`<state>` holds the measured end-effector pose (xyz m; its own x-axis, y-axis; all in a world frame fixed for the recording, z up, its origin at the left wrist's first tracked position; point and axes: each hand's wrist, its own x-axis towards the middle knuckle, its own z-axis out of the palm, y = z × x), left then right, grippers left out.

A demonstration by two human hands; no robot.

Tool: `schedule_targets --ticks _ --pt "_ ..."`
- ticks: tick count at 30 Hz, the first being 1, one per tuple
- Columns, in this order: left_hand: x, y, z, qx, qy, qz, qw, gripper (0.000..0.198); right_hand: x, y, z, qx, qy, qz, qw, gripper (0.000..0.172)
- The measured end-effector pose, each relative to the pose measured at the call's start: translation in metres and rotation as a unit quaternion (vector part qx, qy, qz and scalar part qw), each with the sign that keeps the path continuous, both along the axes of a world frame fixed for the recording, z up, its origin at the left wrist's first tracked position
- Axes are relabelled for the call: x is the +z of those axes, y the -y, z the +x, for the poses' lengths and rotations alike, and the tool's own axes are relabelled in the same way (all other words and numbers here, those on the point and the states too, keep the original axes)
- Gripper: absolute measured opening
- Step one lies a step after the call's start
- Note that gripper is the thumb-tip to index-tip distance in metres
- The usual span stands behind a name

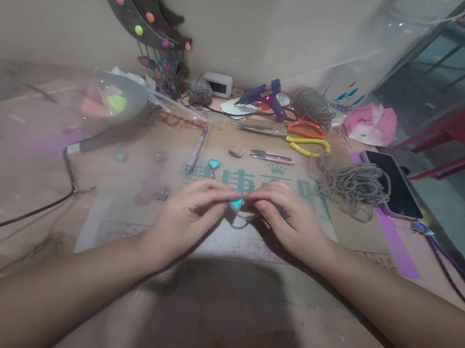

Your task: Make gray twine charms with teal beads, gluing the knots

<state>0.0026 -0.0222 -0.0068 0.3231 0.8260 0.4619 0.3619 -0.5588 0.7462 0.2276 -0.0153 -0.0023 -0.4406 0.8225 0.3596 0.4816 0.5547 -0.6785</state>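
Between my two hands, over the cardboard sheet, is a small turquoise heart-shaped piece (235, 204) with a grey edge. My left hand (193, 215) pinches its left side between thumb and fingers. At its right, my right hand (291, 218) has thumb and fingertips pressed together on a thin grey cord (245, 217), which loops below the heart. A second turquoise heart (213, 164) lies just beyond my left fingers, with a bit of cord by it. Farther right, a loose heap of grey cord (356, 185) rests near a phone (394, 185).
Behind my hands lie thread snips (274, 157), scissors with orange and yellow handles (308, 139), a pen (197, 148) and a blue glue gun (266, 98) with a red light. A plastic bowl (112, 99) stands left; a black cable (19, 211) crosses the left side.
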Motion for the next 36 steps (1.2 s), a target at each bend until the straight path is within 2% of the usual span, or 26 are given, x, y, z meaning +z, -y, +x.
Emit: schedule_targets --ticks 7,11,15,17,22,25,27,30,32,34,36 --pt "-0.006 0.0 0.0 -0.057 -0.03 0.083 0.995 0.028 0.002 0.001 -0.008 -0.011 -0.07 -0.157 0.985 0.017" --pt "-0.007 0.0 0.0 -0.065 -0.024 0.069 0.995 0.031 0.002 0.0 -0.008 -0.016 -0.111 -0.223 0.968 0.017" --pt "-0.007 -0.002 0.001 -0.019 -0.036 -0.011 0.999 0.027 0.002 0.0 -0.007 -0.036 -0.116 -0.208 0.971 0.016" --pt "-0.008 -0.003 0.001 -0.016 -0.039 -0.03 0.999 0.024 0.002 0.0 -0.007 -0.038 -0.111 -0.203 0.972 0.016" --pt "-0.008 -0.005 0.0 -0.086 -0.01 0.006 0.996 0.016 0.004 -0.002 -0.008 -0.013 -0.094 -0.212 0.973 0.017" --pt "-0.007 -0.004 0.0 -0.094 -0.001 -0.007 0.996 0.005 0.003 -0.003 -0.008 0.011 -0.083 -0.203 0.976 0.021" --pt "-0.007 -0.002 0.0 -0.068 -0.005 -0.048 0.997 0.006 0.0 -0.003 -0.006 0.015 -0.093 -0.208 0.973 0.028" --pt "-0.006 0.0 -0.001 0.003 -0.016 -0.118 0.993 0.011 -0.005 -0.004 -0.002 0.021 -0.137 -0.231 0.963 0.044" --pt "-0.003 0.0 -0.003 0.034 -0.025 -0.136 0.99 0.014 -0.005 -0.005 0.002 0.039 -0.136 -0.225 0.964 0.049" --pt "0.004 0.0 -0.005 0.039 -0.046 -0.136 0.989 0.017 -0.003 -0.005 0.004 0.058 -0.075 -0.189 0.977 0.041" --pt "0.014 0.0 -0.008 0.014 -0.086 -0.14 0.986 0.018 0.001 -0.005 0.005 0.06 0.001 -0.137 0.989 0.028"
